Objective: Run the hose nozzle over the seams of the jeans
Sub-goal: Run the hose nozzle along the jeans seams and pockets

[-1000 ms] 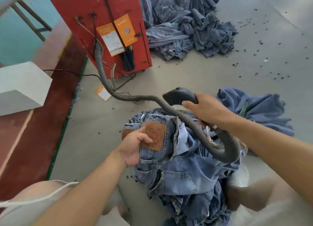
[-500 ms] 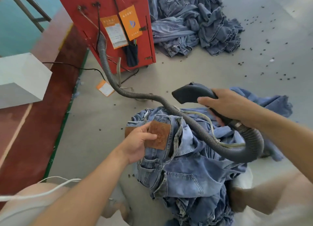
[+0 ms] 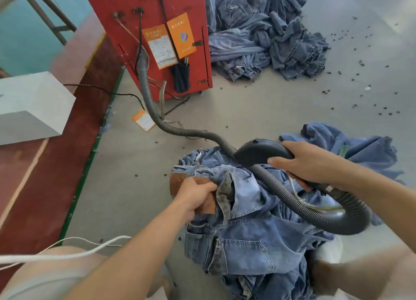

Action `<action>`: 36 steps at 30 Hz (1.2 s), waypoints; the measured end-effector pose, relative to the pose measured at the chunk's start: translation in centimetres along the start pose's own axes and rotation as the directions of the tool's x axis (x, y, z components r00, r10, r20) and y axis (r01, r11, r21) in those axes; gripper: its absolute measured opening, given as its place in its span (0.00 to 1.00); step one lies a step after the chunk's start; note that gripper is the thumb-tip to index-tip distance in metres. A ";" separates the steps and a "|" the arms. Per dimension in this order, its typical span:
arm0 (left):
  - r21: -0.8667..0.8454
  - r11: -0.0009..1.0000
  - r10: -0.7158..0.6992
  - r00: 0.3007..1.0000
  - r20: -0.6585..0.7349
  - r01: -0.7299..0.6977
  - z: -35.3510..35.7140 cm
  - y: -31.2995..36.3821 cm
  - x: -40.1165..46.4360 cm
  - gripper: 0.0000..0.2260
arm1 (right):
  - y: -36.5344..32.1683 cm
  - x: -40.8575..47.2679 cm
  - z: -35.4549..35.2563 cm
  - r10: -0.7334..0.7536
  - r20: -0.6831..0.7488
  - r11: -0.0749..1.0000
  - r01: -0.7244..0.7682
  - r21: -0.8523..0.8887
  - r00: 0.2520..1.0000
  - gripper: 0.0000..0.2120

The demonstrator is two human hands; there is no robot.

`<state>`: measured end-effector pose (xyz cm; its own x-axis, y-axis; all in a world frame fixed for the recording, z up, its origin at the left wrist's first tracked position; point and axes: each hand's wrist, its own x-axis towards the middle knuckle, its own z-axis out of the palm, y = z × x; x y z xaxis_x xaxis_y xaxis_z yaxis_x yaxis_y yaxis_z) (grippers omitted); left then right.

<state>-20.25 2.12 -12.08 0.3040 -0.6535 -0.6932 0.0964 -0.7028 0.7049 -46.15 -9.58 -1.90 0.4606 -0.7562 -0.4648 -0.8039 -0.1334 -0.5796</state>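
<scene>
A pair of blue jeans (image 3: 252, 239) lies bunched in front of me, waistband up. My left hand (image 3: 195, 194) grips the waistband at its brown leather patch (image 3: 176, 182), partly covering the patch. My right hand (image 3: 308, 164) holds the black hose nozzle (image 3: 256, 152) just above the jeans, its tip pointing left over the waistband. A grey ribbed hose (image 3: 299, 207) loops from the nozzle's handle under my right wrist and runs back across the jeans to the red machine (image 3: 153, 11).
A big heap of jeans (image 3: 265, 34) lies on the floor behind the red machine. Another blue garment (image 3: 351, 146) lies to the right. A white block (image 3: 29, 106) sits on a red strip at left. Small dark bits dot the grey floor. A white cord (image 3: 67, 248) crosses my left knee.
My left hand has closed tighter over the leather patch and folded the waistband. My right hand has brought the nozzle down closer to the jeans.
</scene>
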 end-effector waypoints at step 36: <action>-0.544 0.798 0.033 0.883 0.468 0.258 0.6 0.4 -1.0 0.23 | -0.7 -1.8 -0.2 -0.118 -0.042 0.992 0.120 0.048 0.992 0.12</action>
<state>-21.11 2.36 -11.21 -0.1719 -0.7321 -0.6591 0.6714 -0.5767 0.4655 -46.49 -8.22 -0.52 0.5361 -0.7615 -0.3642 -0.7235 -0.1922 -0.6630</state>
